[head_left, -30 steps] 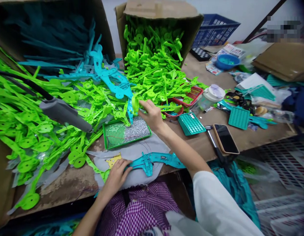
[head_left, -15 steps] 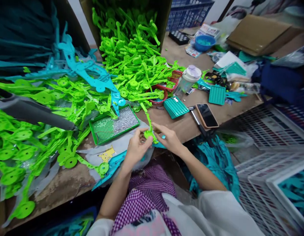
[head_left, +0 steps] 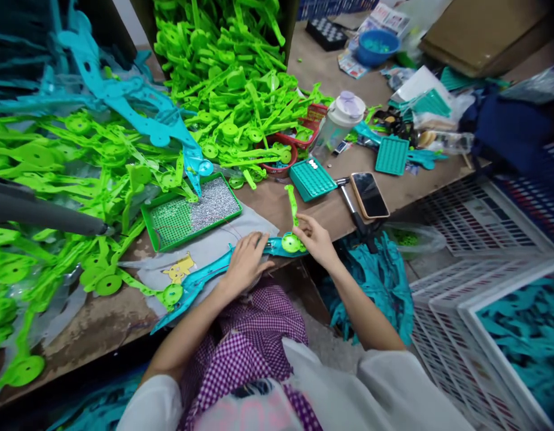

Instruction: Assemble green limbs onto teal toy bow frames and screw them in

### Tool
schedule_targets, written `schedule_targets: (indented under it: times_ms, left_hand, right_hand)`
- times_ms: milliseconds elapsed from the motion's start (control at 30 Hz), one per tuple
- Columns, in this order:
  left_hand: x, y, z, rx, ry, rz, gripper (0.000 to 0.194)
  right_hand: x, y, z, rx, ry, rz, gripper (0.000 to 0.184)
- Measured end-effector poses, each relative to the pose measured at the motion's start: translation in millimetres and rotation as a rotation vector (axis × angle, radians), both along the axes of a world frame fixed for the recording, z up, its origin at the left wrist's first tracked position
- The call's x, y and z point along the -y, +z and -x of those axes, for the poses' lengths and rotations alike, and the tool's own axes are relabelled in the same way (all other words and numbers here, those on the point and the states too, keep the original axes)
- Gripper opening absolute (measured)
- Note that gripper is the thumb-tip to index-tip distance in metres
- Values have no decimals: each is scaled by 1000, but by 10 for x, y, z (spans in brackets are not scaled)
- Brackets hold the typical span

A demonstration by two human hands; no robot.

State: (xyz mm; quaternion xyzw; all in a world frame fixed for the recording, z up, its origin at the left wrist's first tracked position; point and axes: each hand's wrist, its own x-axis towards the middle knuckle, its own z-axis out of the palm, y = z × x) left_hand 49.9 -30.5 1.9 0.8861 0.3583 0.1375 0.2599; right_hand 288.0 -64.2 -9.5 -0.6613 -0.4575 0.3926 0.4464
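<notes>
The left hand (head_left: 247, 260) lies palm down across the middle of a long blue plastic piece (head_left: 205, 275), fingers stretched over it and thumb apart, pressing flat rather than clamping. The blue piece rests along the near edge of the workbench (head_left: 265, 203), partly over a grey sheet (head_left: 256, 221) with a yellow Pikachu print (head_left: 179, 269), its left end slanting nearer the person. At its right end, the right hand (head_left: 316, 239) has thumb and fingers pinched together on a lime-green plastic lever (head_left: 291, 242), whose round disc lies over the blue piece while its thin arm points to the far side; whether the disc is seated cannot be told. Just beyond the sheet, to the left, stands a green perforated tray (head_left: 169, 226) with small silvery metal bits (head_left: 216, 202) heaped in its right half. Farther right are a teal rack (head_left: 310, 179), a hammer (head_left: 355, 209) and a smartphone (head_left: 370, 196), with a large heap of lime-green parts (head_left: 232, 78) at the far side
</notes>
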Motion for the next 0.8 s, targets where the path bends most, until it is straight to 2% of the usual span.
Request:
schedule_targets:
  times_ms: [100, 200, 400, 600, 800]
  left_hand:
    - [-36, -154, 120, -70, -8, -33, 48]
    - [-36, -219, 237, -57, 18, -28, 43]
    - [-78, -211, 312, -14, 53, -11, 42]
    - [-77, -219, 296, -14, 31, 6, 42]
    - [-87, -212, 278, -14, 42, 50, 42]
  right_hand:
    - [-93, -122, -93, 131, 75, 11, 52]
    - [-168, -180, -107, 162, 129, 32, 51]
    - [-273, -93, 5, 207, 273, 40, 44]
    - [-232, -30, -28, 290, 273, 61, 33]
    - [-271, 34, -87, 333, 366, 66, 21]
